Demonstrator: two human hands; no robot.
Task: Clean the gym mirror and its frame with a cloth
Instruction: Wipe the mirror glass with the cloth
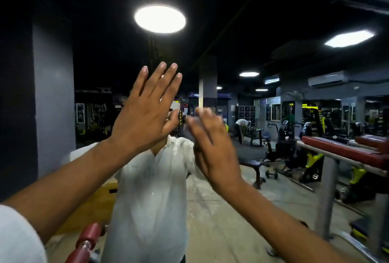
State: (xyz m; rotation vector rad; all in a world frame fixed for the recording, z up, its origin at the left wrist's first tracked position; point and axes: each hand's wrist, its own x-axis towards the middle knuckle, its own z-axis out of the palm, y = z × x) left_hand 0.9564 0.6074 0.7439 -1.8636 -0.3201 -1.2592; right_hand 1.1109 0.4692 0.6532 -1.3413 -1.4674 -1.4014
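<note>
1. Mirror (210,210): the glass fills most of the view, directly ahead of the person. It reflects a dim gym and a white shirt (151,189) at centre. Whitish smears and streaks cover the glass over the shirt and to its right.

2. Hands: both are raised above the shirt, backs to the camera.
- Left hand (147,113): wide, fingers straight and slightly spread, holding nothing.
- Right hand (212,142): flat, fingers straight, holding nothing; blurred.
- Whether either hand touches the glass cannot be told.

3. Surroundings:
- Round lamp (160,19), lit, high above the shirt.
- Hexagonal lamp (349,38) and air conditioner (328,78), upper right of the shirt.
- Red padded bar (345,151) on a grey post, right of the shirt.
- Dumbbells (271,173) on the floor between the shirt and the bar.
- Red roller (88,239), lower left of the shirt.
</note>
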